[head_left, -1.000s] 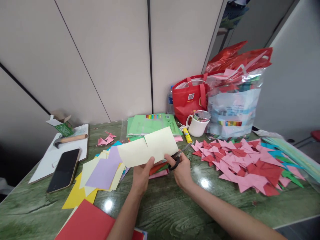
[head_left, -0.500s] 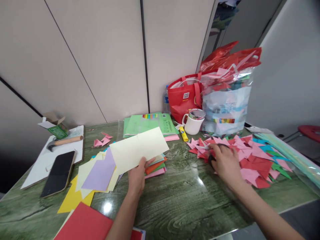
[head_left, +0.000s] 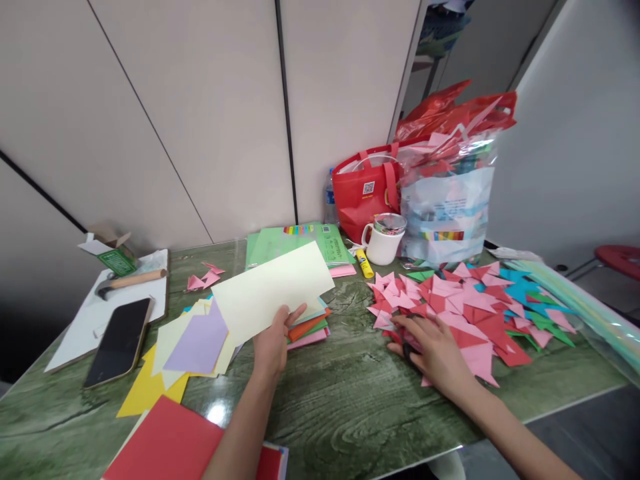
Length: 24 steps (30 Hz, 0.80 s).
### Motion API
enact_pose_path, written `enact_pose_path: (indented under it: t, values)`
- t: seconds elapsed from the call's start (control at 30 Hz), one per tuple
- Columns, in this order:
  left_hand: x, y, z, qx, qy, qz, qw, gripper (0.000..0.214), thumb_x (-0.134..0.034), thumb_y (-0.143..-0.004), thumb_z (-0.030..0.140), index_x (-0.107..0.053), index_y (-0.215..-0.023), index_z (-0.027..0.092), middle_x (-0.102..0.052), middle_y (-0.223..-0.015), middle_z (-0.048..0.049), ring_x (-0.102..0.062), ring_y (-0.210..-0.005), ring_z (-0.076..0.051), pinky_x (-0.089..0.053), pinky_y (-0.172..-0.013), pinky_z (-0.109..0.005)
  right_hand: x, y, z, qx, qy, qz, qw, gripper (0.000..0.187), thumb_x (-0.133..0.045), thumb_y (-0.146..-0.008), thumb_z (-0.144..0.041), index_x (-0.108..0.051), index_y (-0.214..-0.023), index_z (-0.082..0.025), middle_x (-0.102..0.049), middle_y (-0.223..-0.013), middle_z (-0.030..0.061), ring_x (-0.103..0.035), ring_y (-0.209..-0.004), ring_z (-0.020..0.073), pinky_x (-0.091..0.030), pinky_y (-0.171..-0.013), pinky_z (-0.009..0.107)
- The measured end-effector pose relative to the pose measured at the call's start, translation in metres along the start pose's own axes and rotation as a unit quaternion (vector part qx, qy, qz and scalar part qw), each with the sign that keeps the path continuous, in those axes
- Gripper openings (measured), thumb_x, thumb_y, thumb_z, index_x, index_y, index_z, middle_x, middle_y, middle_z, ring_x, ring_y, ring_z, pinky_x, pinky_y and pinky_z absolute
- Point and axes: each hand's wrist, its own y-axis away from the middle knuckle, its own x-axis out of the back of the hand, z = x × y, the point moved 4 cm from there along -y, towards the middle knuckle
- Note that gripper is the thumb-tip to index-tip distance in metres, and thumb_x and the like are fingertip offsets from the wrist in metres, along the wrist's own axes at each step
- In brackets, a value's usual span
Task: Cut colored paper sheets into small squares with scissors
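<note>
My left hand (head_left: 271,340) grips a pale cream sheet of paper (head_left: 273,287) by its lower edge, above a stack of coloured paper (head_left: 313,331). On the right, my right hand (head_left: 437,353) is closed round the black handles of a pair of scissors (head_left: 411,352), low at the near edge of a pile of pink and red folded paper pieces (head_left: 460,300). Most of the scissors is hidden by the hand and paper. Left of my left hand lie loose sheets, a lilac one (head_left: 197,343) on top. Nearer, a red sheet (head_left: 163,443) tops another stack.
A phone (head_left: 119,343), a hammer (head_left: 130,282) on a white board and a small green box (head_left: 113,257) stand left. At the back are green paper packs (head_left: 295,247), a glue stick (head_left: 365,263), a white mug (head_left: 384,240), a red bag (head_left: 363,200) and a clear bag (head_left: 447,207).
My right hand has moved left and nearer with the scissors, and paper pieces in the pile have shifted. The cream sheet in my left hand has moved slightly left and up.
</note>
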Motion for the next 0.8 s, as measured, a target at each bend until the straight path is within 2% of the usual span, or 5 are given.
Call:
enact_pose_path:
  t: [0.27, 0.43, 0.57, 0.7, 0.8]
  values:
    - [0.002, -0.001, -0.006, 0.024, -0.013, -0.002, 1.000, 0.021, -0.061, -0.062, 0.009, -0.055, -0.080, 0.016, -0.056, -0.057, 0.0059, -0.063, -0.077, -0.016, -0.047, -0.085, -0.038, 0.008, -0.001, -0.016, -0.015, -0.057, -0.029, 0.998, 0.038, -0.059, -0.071, -0.039, -0.052, -0.106, -0.025, -0.063, -0.094, 0.0076, -0.058, -0.086, 0.0245, -0.035, -0.081, 0.041]
    - [0.004, -0.003, -0.005, 0.002, -0.001, 0.010, 1.000, 0.036, -0.060, -0.064, 0.007, -0.054, -0.097, 0.020, -0.062, -0.078, 0.0034, -0.062, -0.080, -0.014, -0.047, -0.085, -0.039, 0.009, 0.007, -0.037, 0.010, -0.078, -0.043, 0.996, 0.038, -0.060, -0.070, -0.038, -0.054, -0.106, -0.027, -0.064, -0.093, 0.0068, -0.058, -0.085, 0.0244, -0.036, -0.080, 0.041]
    - [0.003, -0.004, -0.002, -0.017, 0.024, 0.008, 1.000, 0.041, -0.060, -0.066, 0.010, -0.052, -0.104, 0.022, -0.062, -0.097, 0.0002, -0.060, -0.087, -0.016, -0.049, -0.082, -0.042, 0.014, 0.006, -0.036, 0.010, -0.093, -0.030, 0.995, 0.036, -0.061, -0.070, -0.039, -0.054, -0.103, -0.025, -0.065, -0.092, 0.0058, -0.059, -0.083, 0.0239, -0.036, -0.083, 0.043]
    - [0.002, -0.004, 0.000, -0.032, 0.037, -0.005, 0.999, 0.044, -0.062, -0.067, 0.014, -0.051, -0.108, 0.026, -0.053, -0.117, -0.0002, -0.060, -0.089, -0.017, -0.049, -0.081, -0.044, 0.022, -0.025, -0.018, 0.000, -0.124, 0.033, 0.992, 0.035, -0.060, -0.071, -0.037, -0.054, -0.104, -0.025, -0.067, -0.090, 0.0050, -0.059, -0.087, 0.0244, -0.036, -0.086, 0.043]
    - [0.003, -0.006, -0.001, -0.031, 0.042, -0.008, 0.999, 0.048, -0.063, -0.066, 0.013, -0.049, -0.111, 0.027, -0.050, -0.122, -0.0010, -0.059, -0.092, -0.019, -0.049, -0.081, -0.045, 0.015, -0.061, -0.008, 0.038, -0.157, -0.005, 0.987, 0.037, -0.058, -0.073, -0.035, -0.054, -0.107, -0.021, -0.063, -0.101, 0.0081, -0.056, -0.095, 0.0237, -0.041, -0.082, 0.037]
